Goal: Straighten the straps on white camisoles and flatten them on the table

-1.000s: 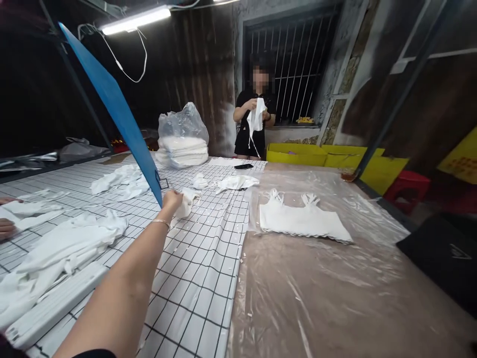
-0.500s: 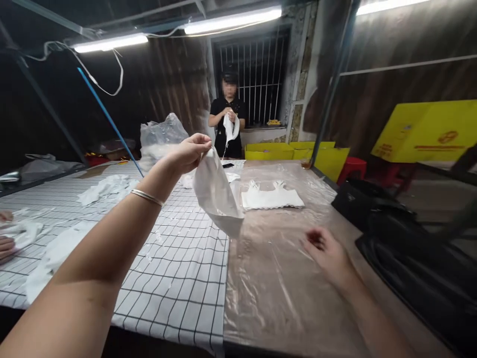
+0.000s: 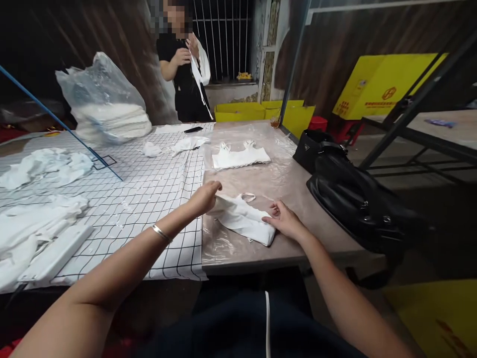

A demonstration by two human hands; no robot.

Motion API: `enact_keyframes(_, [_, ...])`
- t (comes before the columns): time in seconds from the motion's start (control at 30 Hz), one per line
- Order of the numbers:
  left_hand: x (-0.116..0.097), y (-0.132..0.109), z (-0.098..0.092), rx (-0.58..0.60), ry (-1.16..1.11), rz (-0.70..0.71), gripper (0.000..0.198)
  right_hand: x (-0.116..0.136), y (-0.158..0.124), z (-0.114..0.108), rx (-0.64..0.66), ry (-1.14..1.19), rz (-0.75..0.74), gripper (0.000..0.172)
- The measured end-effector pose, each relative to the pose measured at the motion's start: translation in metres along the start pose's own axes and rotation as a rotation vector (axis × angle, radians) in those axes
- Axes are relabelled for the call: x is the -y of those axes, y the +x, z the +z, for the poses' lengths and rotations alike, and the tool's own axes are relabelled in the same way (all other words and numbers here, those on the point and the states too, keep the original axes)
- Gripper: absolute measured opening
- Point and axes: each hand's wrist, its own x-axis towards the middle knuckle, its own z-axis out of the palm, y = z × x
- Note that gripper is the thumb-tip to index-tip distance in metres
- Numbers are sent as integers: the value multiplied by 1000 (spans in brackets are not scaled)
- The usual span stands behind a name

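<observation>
A white strappy top (image 3: pixel 244 219) lies on the plastic-covered part of the table (image 3: pixel 223 253), with a thin strap loop standing up at its far edge. Its left end is lifted a little in my left hand (image 3: pixel 204 198), whose fingers are closed on the cloth. At the other end, my right hand (image 3: pixel 286 221) has its thumb and fingertips on the top's corner, beside a strap. Beyond them another white top (image 3: pixel 241 158) is laid flat, straps away from me.
White garments (image 3: pixel 46 166) lie in heaps on the checked cloth (image 3: pixel 149 199) to the left. Behind stands a clear plastic bag (image 3: pixel 100 94) of folded white pieces. Black bags (image 3: pixel 350 199) sit along the right edge. Across the table a person (image 3: pixel 182 74) holds white cloth.
My left hand has brought the white top down from the air onto the plastic. My right hand has moved onto the top's right end. The view has tilted downward.
</observation>
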Motion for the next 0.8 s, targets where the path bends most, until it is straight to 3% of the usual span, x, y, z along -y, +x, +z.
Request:
enact_keyframes(0.07, [8, -8, 15, -27, 59, -5, 39, -2, -5, 3, -63, -69, 38, 35])
enact_keyframes(0.13, [11, -12, 19, -69, 86, -21, 34, 4, -6, 6, -9, -163, 61, 26])
enact_keyframes(0.2, [10, -14, 15, -98, 120, -34, 29, 13, -3, 7, 120, -243, 55, 15])
enact_keyframes(0.27, [8, -14, 6, -115, 184, -59, 25, 18, 0, 7, 148, -273, -8, 16])
enact_keyframes(0.4, [5, -19, -15, -164, 303, -162, 25, 12, 9, -4, -134, -148, -15, 23])
enact_keyframes(0.53, [9, -12, -25, -184, 275, -246, 25, -2, 30, -25, -369, 14, 36, 28])
enact_keyframes(0.6, [13, 3, -27, -114, 140, -339, 21, -6, 45, -32, -365, 55, 66, 29])
enact_keyframes(0.7, [21, 32, -28, 54, -102, -499, 25, -7, 65, -38, -244, -1, 182, 30])
enact_keyframes(0.8, [29, 53, -31, 164, -208, -558, 28, -2, 72, -45, -150, -32, 259, 33])
